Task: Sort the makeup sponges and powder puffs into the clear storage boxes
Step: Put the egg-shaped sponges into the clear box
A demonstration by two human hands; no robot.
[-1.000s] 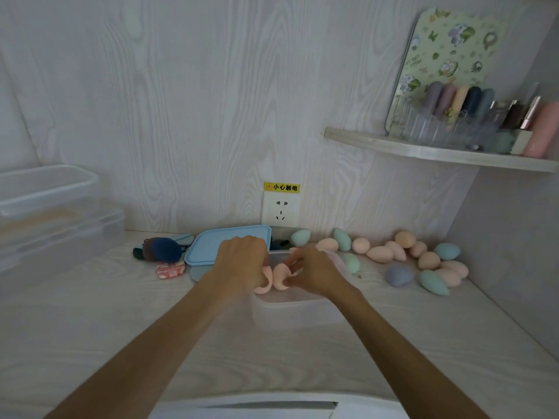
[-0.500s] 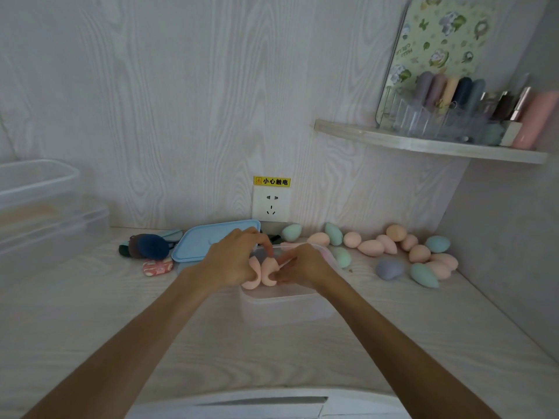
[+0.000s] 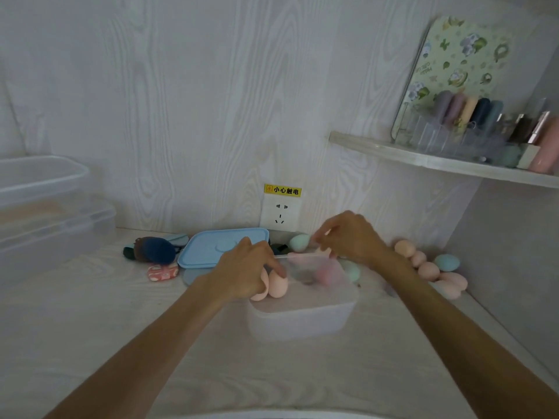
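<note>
A small clear storage box point(image 3: 302, 319) stands on the counter in front of me. My left hand point(image 3: 248, 269) rests at its left rim, fingers closed on two peach makeup sponges point(image 3: 272, 285) inside the box. My right hand point(image 3: 348, 237) hovers over the box's far rim, close to a teal sponge point(image 3: 299, 242) by the wall; whether it grips anything is unclear. A pink sponge point(image 3: 328, 273) shows through the box. Several peach and teal sponges point(image 3: 429, 269) lie to the right. Dark powder puffs point(image 3: 154, 249) lie at the left.
A blue lid point(image 3: 217, 246) lies behind the box below a wall socket point(image 3: 279, 213). Stacked large clear boxes point(image 3: 45, 219) stand at far left. A small red patterned puff point(image 3: 161, 272) lies near the lid. A corner shelf point(image 3: 438, 161) holds cosmetics and an organiser.
My right hand has left the peach sponges and moved back and right toward the teal sponge by the wall. My left hand stays on the two peach sponges, lower in the box.
</note>
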